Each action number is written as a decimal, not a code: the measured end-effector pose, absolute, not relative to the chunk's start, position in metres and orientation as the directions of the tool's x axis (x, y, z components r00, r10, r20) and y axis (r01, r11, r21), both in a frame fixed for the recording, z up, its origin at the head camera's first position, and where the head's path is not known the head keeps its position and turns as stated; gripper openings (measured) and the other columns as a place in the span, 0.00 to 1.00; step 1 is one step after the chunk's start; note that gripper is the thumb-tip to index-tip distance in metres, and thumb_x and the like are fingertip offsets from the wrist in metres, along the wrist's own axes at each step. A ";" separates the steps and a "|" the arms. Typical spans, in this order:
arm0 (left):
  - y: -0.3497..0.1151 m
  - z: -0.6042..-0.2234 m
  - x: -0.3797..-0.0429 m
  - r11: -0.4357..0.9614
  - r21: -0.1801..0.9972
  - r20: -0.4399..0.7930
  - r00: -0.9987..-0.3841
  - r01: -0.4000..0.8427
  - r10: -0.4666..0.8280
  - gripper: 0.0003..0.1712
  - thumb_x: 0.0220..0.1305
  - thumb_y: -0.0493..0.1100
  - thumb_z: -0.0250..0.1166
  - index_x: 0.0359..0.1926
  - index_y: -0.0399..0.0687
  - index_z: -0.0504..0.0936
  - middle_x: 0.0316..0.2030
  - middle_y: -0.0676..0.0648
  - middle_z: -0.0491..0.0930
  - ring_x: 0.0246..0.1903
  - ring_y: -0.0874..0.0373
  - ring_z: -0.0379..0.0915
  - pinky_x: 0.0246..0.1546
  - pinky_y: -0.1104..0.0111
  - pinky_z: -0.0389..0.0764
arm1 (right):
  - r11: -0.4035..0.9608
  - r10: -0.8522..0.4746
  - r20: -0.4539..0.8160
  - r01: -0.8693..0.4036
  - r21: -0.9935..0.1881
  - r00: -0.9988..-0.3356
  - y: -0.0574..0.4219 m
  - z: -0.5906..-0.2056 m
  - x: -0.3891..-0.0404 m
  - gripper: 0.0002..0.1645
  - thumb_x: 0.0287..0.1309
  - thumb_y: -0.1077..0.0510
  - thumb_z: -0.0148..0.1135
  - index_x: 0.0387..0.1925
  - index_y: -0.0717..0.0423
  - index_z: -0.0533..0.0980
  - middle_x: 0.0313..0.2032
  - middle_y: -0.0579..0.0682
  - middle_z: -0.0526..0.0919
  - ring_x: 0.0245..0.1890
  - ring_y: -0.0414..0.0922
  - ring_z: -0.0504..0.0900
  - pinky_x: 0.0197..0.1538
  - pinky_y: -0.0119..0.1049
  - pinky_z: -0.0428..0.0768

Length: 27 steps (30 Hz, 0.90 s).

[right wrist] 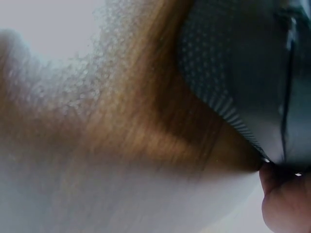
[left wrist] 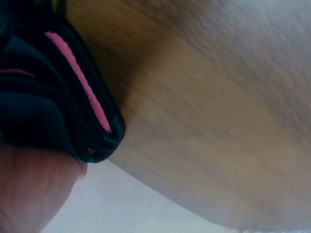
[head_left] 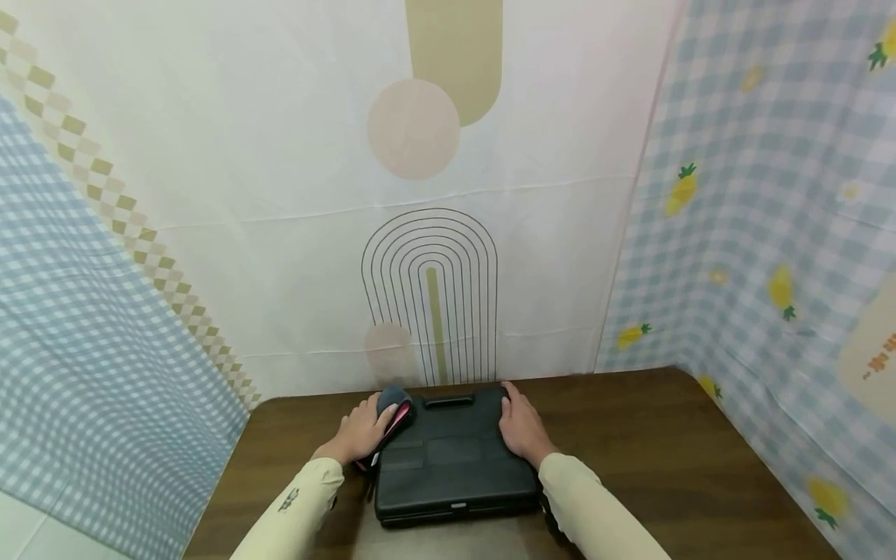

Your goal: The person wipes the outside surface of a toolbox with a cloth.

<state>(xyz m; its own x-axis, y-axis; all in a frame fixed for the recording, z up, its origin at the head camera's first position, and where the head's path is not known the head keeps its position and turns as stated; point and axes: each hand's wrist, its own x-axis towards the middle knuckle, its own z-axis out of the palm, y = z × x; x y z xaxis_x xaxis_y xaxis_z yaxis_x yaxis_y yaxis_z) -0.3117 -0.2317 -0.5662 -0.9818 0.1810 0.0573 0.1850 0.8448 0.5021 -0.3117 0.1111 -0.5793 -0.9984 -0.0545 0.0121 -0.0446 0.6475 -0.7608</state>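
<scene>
A black plastic case (head_left: 462, 459) with a moulded handle lies flat on the wooden table in the head view. Against its left side, my left hand (head_left: 364, 428) grips a folded dark-blue fabric item (head_left: 396, 398) with pink edging. The left wrist view shows the folded layers (left wrist: 80, 92) close up, fingers pressed to their lower end. My right hand (head_left: 523, 426) holds the case by its right edge, thumb on top. In the right wrist view, fingertips (right wrist: 286, 204) meet the end of the case's dark side wall (right wrist: 257, 73), which has a ribbed, dotted texture.
The brown wooden table (head_left: 630, 451) runs back to a white patterned cloth (head_left: 301, 295). Blue checked cloths hang at the left (head_left: 105, 311) and right (head_left: 756, 194). A pale shiny patch (head_left: 441, 540) shows at the near side of the case.
</scene>
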 end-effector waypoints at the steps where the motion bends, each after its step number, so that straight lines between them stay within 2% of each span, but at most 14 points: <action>1: -0.231 -0.567 -0.311 0.845 0.504 0.062 -0.983 0.179 0.172 0.53 0.81 0.75 0.35 0.75 0.30 0.66 0.66 0.22 0.74 0.64 0.22 0.72 0.58 0.26 0.70 | 0.647 -0.054 0.009 -0.042 -0.761 -0.999 0.111 -0.579 -0.312 0.31 0.87 0.52 0.39 0.84 0.53 0.58 0.78 0.65 0.68 0.77 0.67 0.69 0.74 0.67 0.70; 5: -0.226 -0.569 -0.303 0.831 0.542 0.048 -0.992 0.124 0.118 0.52 0.82 0.73 0.36 0.77 0.30 0.64 0.68 0.22 0.73 0.66 0.21 0.70 0.60 0.27 0.67 | 0.647 -0.057 0.001 -0.037 -0.761 -0.998 0.109 -0.578 -0.311 0.31 0.87 0.53 0.39 0.83 0.53 0.59 0.77 0.65 0.68 0.76 0.67 0.70 0.73 0.67 0.71; 11: -0.216 -0.575 -0.289 0.734 0.679 0.003 -1.000 0.016 0.019 0.51 0.82 0.70 0.45 0.84 0.35 0.53 0.77 0.23 0.61 0.77 0.23 0.57 0.70 0.24 0.53 | 0.633 -0.058 0.002 -0.038 -0.774 -0.998 0.109 -0.576 -0.312 0.31 0.87 0.53 0.39 0.83 0.55 0.58 0.77 0.67 0.68 0.76 0.68 0.70 0.74 0.67 0.71; 14: -0.212 -0.580 -0.282 0.652 0.758 -0.016 -1.000 0.001 0.019 0.55 0.80 0.74 0.45 0.86 0.36 0.45 0.82 0.25 0.52 0.81 0.24 0.48 0.74 0.23 0.47 | 0.627 -0.052 0.006 -0.037 -0.778 -0.999 0.110 -0.576 -0.314 0.31 0.87 0.53 0.39 0.83 0.55 0.58 0.77 0.67 0.67 0.77 0.67 0.69 0.75 0.67 0.70; 19: -0.207 -0.578 -0.259 0.513 0.857 -0.080 -0.996 -0.046 0.046 0.60 0.78 0.77 0.45 0.87 0.42 0.33 0.86 0.31 0.37 0.85 0.29 0.38 0.80 0.30 0.48 | 0.618 -0.054 0.005 -0.037 -0.785 -0.999 0.111 -0.576 -0.314 0.31 0.87 0.53 0.39 0.83 0.55 0.58 0.78 0.66 0.67 0.77 0.67 0.68 0.75 0.67 0.70; 23: -0.201 -0.569 -0.236 0.489 0.868 -0.108 -0.994 -0.082 0.026 0.58 0.80 0.72 0.49 0.87 0.41 0.33 0.85 0.27 0.39 0.82 0.25 0.42 0.78 0.29 0.54 | 0.613 -0.053 0.000 -0.032 -0.789 -0.999 0.111 -0.577 -0.314 0.31 0.87 0.55 0.39 0.83 0.55 0.58 0.78 0.66 0.67 0.77 0.67 0.68 0.74 0.67 0.70; 27: -0.196 -0.565 -0.215 0.486 0.861 -0.172 -0.985 -0.150 0.002 0.57 0.81 0.69 0.52 0.87 0.41 0.33 0.84 0.25 0.39 0.82 0.23 0.41 0.76 0.27 0.54 | 0.606 -0.051 0.005 -0.035 -0.794 -0.999 0.110 -0.578 -0.314 0.31 0.87 0.55 0.39 0.83 0.55 0.58 0.77 0.67 0.67 0.77 0.67 0.68 0.75 0.67 0.70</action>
